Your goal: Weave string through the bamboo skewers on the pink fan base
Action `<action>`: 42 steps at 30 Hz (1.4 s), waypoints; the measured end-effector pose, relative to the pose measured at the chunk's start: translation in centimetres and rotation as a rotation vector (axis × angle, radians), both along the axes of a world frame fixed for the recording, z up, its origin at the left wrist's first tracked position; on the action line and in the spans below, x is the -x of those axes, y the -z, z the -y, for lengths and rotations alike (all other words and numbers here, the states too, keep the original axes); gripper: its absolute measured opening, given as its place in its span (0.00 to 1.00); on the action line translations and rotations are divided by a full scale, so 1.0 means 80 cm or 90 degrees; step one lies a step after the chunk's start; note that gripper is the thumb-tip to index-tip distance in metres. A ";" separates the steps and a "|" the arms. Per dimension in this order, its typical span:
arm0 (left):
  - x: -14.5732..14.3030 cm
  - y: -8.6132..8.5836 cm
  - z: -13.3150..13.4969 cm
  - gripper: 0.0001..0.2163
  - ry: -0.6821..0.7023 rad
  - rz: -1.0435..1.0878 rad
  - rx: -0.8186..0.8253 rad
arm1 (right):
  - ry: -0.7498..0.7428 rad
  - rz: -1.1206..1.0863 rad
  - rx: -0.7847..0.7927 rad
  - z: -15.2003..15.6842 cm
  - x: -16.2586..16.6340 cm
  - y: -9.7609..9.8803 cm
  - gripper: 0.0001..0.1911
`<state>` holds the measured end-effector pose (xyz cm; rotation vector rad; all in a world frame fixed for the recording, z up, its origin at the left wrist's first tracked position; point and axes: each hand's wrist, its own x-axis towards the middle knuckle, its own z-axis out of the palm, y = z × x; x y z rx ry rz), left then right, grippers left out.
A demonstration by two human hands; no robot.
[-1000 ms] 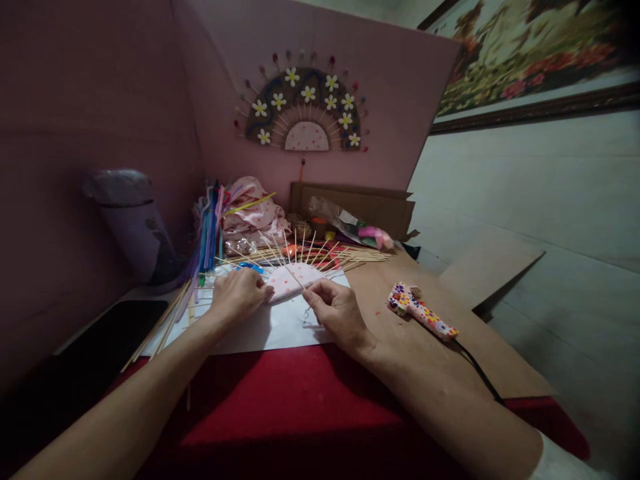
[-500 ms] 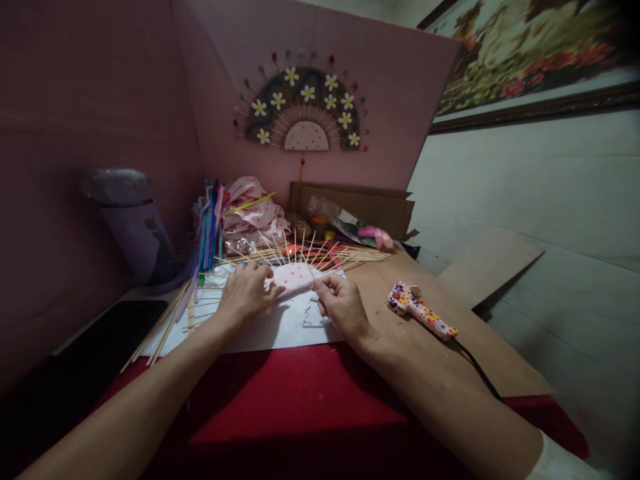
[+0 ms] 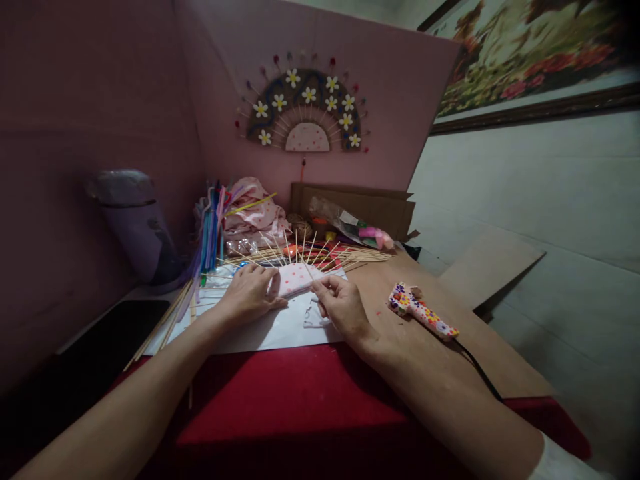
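A pink half-circle piece (image 3: 295, 279), covered in dotted fabric, lies on white paper (image 3: 270, 331). Thin wooden sticks (image 3: 311, 248) fan out from its curved edge. My left hand (image 3: 250, 291) is curled around the left end of this piece, its thumb low at the front and its fingers over the top. With thumb and forefinger pinched together, my right hand (image 3: 341, 308) holds one thin wooden stick (image 3: 307, 268), which slants up and left across the right part of the piece. Small white scraps (image 3: 316, 324) lie beside the right hand.
A flower-patterned glue gun (image 3: 423, 313) with a black cord rests on brown cardboard (image 3: 480, 353) at right. Pipe cleaners (image 3: 213, 220), bunched dotted fabric (image 3: 255, 207) and loose sticks (image 3: 367, 255) lie behind. A lilac container (image 3: 135, 230) stands left. A finished-looking flowered fan (image 3: 303, 100) hangs on the pink board.
My left hand's thumb has moved down and slightly right, showing more of the half-circle's left end. My right hand keeps its pinch on the stick, almost unmoved.
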<state>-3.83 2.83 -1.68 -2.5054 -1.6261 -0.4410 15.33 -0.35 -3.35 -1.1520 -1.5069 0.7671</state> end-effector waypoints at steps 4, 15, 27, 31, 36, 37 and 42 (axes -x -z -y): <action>0.000 0.006 -0.008 0.24 0.033 0.009 -0.019 | -0.012 -0.013 0.000 -0.001 -0.001 0.000 0.14; -0.002 -0.008 -0.002 0.24 0.125 0.175 -0.144 | -0.026 -0.037 -0.145 0.022 0.002 -0.012 0.12; -0.016 -0.030 0.023 0.21 0.007 0.198 -0.455 | 0.143 -0.198 0.112 -0.022 -0.015 -0.005 0.08; -0.016 -0.030 0.027 0.22 0.032 0.172 -0.457 | 0.150 -0.106 0.077 -0.029 -0.019 0.003 0.06; -0.016 -0.028 0.028 0.21 0.051 0.165 -0.463 | 0.208 0.054 0.056 -0.043 -0.034 0.008 0.10; -0.016 -0.028 0.028 0.21 0.057 0.166 -0.465 | 0.225 0.080 0.049 -0.046 -0.038 0.008 0.10; -0.016 -0.027 0.028 0.21 0.081 0.179 -0.450 | 0.275 0.193 -0.050 -0.051 -0.045 0.004 0.04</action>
